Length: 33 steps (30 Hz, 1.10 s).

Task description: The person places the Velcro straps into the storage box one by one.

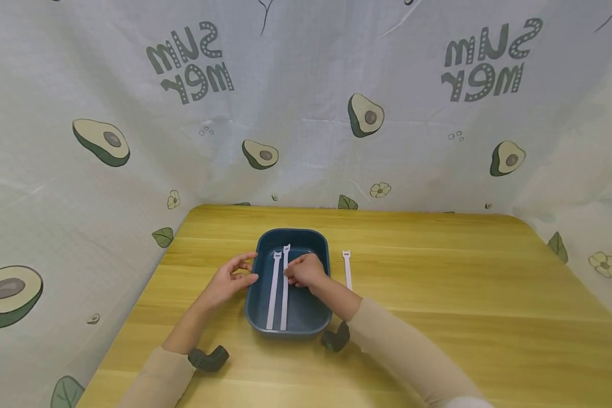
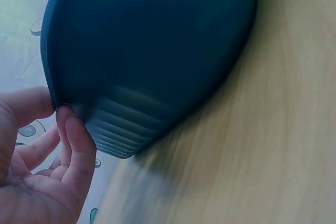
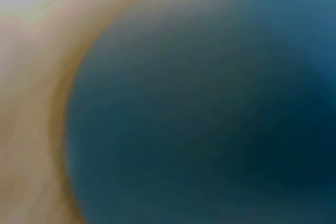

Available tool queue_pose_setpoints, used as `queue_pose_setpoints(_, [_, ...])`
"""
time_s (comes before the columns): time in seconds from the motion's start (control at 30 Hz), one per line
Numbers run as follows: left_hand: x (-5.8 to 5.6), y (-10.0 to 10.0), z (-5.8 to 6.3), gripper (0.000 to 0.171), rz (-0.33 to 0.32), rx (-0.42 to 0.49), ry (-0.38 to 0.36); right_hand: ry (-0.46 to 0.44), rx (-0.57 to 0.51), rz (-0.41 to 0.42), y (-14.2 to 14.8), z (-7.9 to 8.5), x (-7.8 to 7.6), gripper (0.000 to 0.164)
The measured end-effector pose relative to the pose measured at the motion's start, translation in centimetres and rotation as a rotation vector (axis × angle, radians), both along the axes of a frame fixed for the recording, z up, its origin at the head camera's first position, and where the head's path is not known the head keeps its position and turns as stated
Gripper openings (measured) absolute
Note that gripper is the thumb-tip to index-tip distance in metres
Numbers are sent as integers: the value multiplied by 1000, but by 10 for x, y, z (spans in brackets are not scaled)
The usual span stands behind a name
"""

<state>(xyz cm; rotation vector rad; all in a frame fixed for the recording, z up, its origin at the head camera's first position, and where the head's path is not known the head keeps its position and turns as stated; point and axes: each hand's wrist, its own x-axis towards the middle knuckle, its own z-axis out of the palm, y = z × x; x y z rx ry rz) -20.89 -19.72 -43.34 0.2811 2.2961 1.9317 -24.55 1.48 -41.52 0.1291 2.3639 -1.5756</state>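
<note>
A dark blue plastic tub [image 1: 306,311] sits on the table, and two white cable straps [image 1: 273,294] lie lengthwise in its left half, their slotted heads at the far end. My right hand [image 1: 306,271] reaches into the tub, thumb and fingertips pinching the right-hand strap [image 1: 284,309] partway along. At the tub's left side my left hand [image 1: 230,279] holds the rim with bent fingers and thumb. The left wrist view shows those fingertips [image 2: 79,140] at the tub's edge. In the blurred right wrist view only the tub [image 3: 184,103] and pale surroundings show, without the hand.
A third white strap [image 1: 347,269] lies on the table to the right of the tub, partly hidden behind my right forearm. The wooden table [image 1: 464,294] extends to both sides. A white curtain [image 1: 306,113] printed with avocados hangs along its back and sides.
</note>
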Motion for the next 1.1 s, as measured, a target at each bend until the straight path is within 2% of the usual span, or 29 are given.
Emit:
queue_pose_setpoints(0.17, [0,2,0,55,-9,1,7,44,104,18,-1,-1,0,8])
queue_pose_setpoints(0.7, [1,2,1,52,13,-5,4,98,253,64,-5,-3,1,18])
queue_pose_setpoints(1.1, [1,1,1,53,14,-8,5,112,269,54,-7,-3,2,19])
